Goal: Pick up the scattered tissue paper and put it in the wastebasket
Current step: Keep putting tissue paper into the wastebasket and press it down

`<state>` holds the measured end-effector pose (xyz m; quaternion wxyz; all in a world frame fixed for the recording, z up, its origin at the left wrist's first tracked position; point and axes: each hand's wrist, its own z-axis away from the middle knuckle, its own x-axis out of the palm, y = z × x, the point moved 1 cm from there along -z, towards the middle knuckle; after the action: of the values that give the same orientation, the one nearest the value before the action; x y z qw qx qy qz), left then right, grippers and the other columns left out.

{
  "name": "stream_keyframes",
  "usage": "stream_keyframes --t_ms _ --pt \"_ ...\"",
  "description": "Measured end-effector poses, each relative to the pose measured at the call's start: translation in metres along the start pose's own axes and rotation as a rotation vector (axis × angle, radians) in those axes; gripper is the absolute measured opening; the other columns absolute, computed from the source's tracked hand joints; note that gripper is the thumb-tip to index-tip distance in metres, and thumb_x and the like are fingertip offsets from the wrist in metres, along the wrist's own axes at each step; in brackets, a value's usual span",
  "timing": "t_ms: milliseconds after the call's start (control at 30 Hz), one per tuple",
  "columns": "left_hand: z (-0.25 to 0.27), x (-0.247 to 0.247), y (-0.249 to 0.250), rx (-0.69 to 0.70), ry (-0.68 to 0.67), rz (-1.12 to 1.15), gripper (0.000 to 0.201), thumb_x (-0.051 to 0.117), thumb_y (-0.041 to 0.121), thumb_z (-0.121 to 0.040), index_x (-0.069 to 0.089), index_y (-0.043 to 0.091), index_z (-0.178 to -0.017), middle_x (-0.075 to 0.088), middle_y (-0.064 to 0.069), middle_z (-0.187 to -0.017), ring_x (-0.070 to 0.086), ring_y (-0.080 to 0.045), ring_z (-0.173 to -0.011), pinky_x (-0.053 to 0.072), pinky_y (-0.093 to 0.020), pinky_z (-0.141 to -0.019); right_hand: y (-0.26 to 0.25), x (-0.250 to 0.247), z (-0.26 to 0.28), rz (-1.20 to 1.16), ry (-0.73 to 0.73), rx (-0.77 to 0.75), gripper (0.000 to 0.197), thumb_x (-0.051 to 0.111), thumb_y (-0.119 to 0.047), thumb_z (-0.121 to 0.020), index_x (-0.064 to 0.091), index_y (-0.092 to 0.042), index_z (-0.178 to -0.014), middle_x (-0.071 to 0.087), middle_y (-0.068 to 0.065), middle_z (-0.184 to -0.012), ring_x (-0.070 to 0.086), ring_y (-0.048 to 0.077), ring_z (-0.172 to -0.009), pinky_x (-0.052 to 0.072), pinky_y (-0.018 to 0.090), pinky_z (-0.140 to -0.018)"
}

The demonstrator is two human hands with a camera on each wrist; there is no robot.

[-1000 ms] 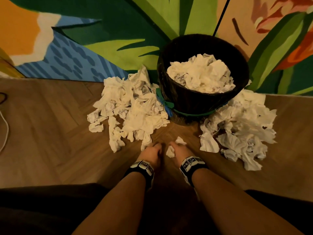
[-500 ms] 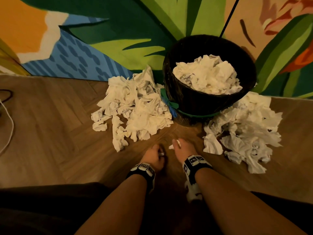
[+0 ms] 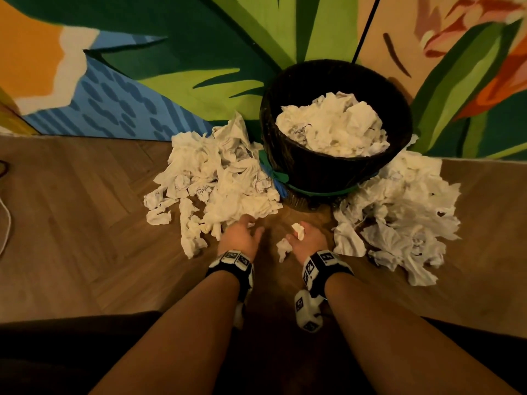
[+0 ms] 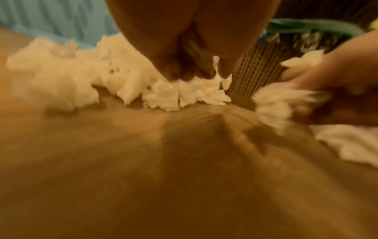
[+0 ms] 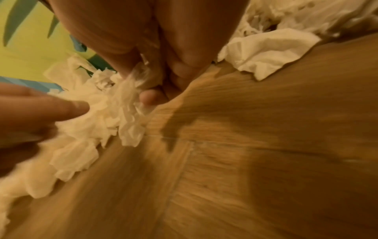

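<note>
Step in hand: gathering. Right hand (image 3: 306,242) pinches a crumpled tissue wad (image 3: 298,230) above the wood floor (image 3: 85,238); left hand (image 3: 242,238), fingers loosely spread, touches the left tissue pile (image 3: 216,181) — grasping nothing visible. Next: lift wad into the near-full wicker wastebasket (image 3: 328,172) just ahead.
</note>
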<state>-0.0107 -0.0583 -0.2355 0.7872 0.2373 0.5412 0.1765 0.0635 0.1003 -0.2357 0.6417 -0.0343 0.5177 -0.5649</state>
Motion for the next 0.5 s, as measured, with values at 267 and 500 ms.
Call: stream_keyframes --t_ms 267,500 --pt "-0.026 -0.012 -0.013 0.070 0.055 -0.352 0.034 0.057 0.033 -0.093 0.055 0.032 -0.127 0.068 -0.008 -0.107 0.065 -0.031 -0.098 0.051 -0.037 -0.075 0.016 -0.015 0.000 0.023 0.016 0.011 0.047 0.064 -0.030 -0.092 0.053 -0.015 -0.135 0.060 0.009 -0.130 0.055 0.029 -0.121 0.042 0.031 -0.097" --pt "-0.020 -0.021 -0.012 0.093 0.113 -0.272 0.014 0.051 0.033 -0.096 0.060 0.023 -0.100 0.069 -0.011 -0.091 0.064 -0.033 -0.081 0.042 -0.032 -0.060 0.020 -0.024 -0.002 -0.034 0.009 0.029 0.039 0.053 -0.025 -0.099 0.047 -0.017 -0.137 0.059 0.013 -0.130 0.055 0.033 -0.120 0.042 0.031 -0.095"
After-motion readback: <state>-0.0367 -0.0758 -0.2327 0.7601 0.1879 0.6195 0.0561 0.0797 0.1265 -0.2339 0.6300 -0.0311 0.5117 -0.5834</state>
